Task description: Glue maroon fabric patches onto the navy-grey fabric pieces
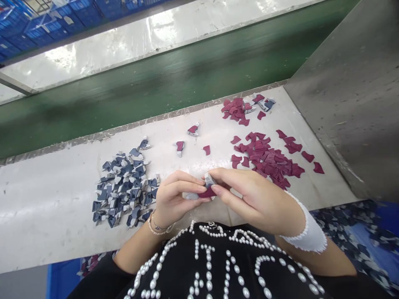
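Note:
Close to my body, my left hand (181, 190) and my right hand (246, 193) meet over one small plastic part (208, 191) with grey-white and maroon surfaces. Fingertips of both hands pinch it, hiding some of its shape. To the left lies a heap of navy and light-grey plastic parts (124, 187). A pile of flat maroon pieces (271, 160) is spread to the right of my right hand. Beyond my hands rest two grey parts with maroon faces, one nearer (180, 147) and one farther (193, 129), plus a single maroon piece (206, 150).
A green conveyor belt (174, 83) runs behind the white worktop (62, 199). At the back right sit more maroon pieces (233, 110) and a few mixed parts. A metal panel (349, 99) bounds the right side. Blue bins (75, 16) stand far left; filled containers sit below the worktop.

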Demonstrator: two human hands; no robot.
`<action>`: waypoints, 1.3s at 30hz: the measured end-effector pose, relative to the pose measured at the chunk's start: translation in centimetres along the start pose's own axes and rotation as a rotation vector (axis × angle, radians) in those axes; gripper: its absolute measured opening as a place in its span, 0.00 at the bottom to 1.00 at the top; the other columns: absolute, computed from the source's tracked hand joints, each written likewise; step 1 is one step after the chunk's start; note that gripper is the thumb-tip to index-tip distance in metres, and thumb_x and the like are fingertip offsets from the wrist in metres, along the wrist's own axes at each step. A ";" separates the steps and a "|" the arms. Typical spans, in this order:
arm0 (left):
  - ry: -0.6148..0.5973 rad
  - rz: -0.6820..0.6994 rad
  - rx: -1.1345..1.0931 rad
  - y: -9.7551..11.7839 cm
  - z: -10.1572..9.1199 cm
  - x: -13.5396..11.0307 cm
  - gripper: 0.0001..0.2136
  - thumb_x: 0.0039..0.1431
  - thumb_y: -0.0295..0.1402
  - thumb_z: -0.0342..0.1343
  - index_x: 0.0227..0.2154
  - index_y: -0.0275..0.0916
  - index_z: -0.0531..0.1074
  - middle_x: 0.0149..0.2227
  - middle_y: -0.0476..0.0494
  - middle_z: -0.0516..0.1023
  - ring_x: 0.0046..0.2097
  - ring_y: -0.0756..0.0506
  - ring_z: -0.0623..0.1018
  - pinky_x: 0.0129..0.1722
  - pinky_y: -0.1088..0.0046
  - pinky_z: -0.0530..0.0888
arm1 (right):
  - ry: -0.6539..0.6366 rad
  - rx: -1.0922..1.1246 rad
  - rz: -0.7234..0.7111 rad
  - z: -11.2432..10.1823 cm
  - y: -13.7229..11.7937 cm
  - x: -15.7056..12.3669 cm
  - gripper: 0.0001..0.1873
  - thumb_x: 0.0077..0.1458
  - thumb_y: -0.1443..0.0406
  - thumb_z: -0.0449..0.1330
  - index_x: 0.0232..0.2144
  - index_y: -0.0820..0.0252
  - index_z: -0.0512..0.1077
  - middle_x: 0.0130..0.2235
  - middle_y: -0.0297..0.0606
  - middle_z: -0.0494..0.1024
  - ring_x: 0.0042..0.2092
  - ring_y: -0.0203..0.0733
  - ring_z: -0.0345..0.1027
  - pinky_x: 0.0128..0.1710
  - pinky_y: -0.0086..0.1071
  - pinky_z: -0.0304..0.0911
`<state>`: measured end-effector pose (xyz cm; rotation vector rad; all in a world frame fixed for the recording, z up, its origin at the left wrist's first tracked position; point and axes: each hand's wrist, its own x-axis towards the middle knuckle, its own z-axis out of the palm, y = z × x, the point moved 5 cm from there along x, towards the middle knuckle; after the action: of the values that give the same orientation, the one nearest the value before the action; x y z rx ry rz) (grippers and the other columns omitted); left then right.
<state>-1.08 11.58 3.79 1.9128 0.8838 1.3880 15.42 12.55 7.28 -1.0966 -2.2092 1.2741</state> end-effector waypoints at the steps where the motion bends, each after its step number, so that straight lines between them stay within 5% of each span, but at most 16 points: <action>1: 0.000 -0.001 -0.003 0.1 0.0 0.0 0.13 0.47 0.32 0.71 0.37 0.43 0.78 0.34 0.48 0.80 0.35 0.49 0.81 0.33 0.74 0.81 | 0.002 -0.019 -0.003 0.0 -0.1 -0.1 0.09 0.67 0.66 0.46 0.35 0.57 0.64 0.30 0.33 0.70 0.31 0.38 0.63 0.31 0.33 0.55; 11: -0.027 0.039 0.004 1.0 0.0 0.4 0.14 0.48 0.30 0.71 0.39 0.42 0.78 0.36 0.48 0.81 0.35 0.50 0.81 0.35 0.76 0.81 | 0.110 -0.066 0.043 0.0 -0.8 -0.4 0.13 0.63 0.68 0.50 0.26 0.55 0.54 0.24 0.27 0.61 0.25 0.34 0.56 0.26 0.31 0.52; 15: -0.003 0.039 0.003 0.9 0.1 0.2 0.14 0.48 0.28 0.70 0.39 0.43 0.77 0.36 0.48 0.81 0.36 0.50 0.81 0.37 0.75 0.81 | 0.144 -0.107 0.056 0.3 -1.0 -0.5 0.10 0.65 0.67 0.47 0.31 0.55 0.60 0.27 0.31 0.68 0.28 0.38 0.62 0.29 0.33 0.56; 21: -0.071 -0.366 -0.160 -0.6 0.7 -0.1 0.15 0.54 0.26 0.66 0.44 0.42 0.74 0.39 0.45 0.80 0.39 0.47 0.81 0.40 0.71 0.81 | 0.147 -0.247 -0.067 1.2 -0.8 -0.5 0.14 0.67 0.68 0.47 0.52 0.60 0.63 0.41 0.43 0.75 0.43 0.48 0.68 0.41 0.42 0.66; 24: -0.160 -0.410 -0.068 -0.4 0.9 0.0 0.10 0.53 0.27 0.67 0.38 0.41 0.76 0.33 0.49 0.81 0.34 0.49 0.80 0.36 0.74 0.79 | 0.095 -0.349 -0.135 1.4 -0.7 -0.3 0.16 0.66 0.70 0.47 0.54 0.64 0.64 0.40 0.44 0.75 0.41 0.50 0.67 0.39 0.43 0.67; 30: -0.131 -0.436 -0.067 -1.0 0.7 -0.1 0.07 0.51 0.28 0.69 0.31 0.39 0.76 0.28 0.50 0.81 0.30 0.50 0.79 0.32 0.76 0.77 | 0.008 -0.319 -0.156 1.0 -0.3 0.3 0.14 0.65 0.71 0.49 0.50 0.63 0.68 0.39 0.42 0.75 0.40 0.47 0.66 0.39 0.40 0.65; 35: -0.202 -0.565 -0.035 -2.1 0.8 -0.3 0.05 0.55 0.31 0.64 0.32 0.38 0.74 0.28 0.48 0.79 0.31 0.48 0.80 0.32 0.74 0.77 | 0.057 -0.400 -0.087 1.7 0.5 1.7 0.11 0.67 0.67 0.47 0.34 0.61 0.67 0.31 0.38 0.70 0.35 0.44 0.63 0.34 0.38 0.58; 39: -0.175 -0.601 0.002 -2.7 0.2 -0.1 0.07 0.54 0.34 0.64 0.30 0.36 0.74 0.28 0.47 0.78 0.30 0.48 0.78 0.32 0.74 0.76 | 0.067 -0.431 -0.091 2.9 1.4 3.1 0.12 0.66 0.69 0.44 0.33 0.60 0.66 0.33 0.40 0.70 0.36 0.47 0.62 0.36 0.39 0.55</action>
<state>-1.33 13.08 1.57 1.5511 1.2366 0.8477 12.28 13.70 4.35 -1.1477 -2.5163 0.7269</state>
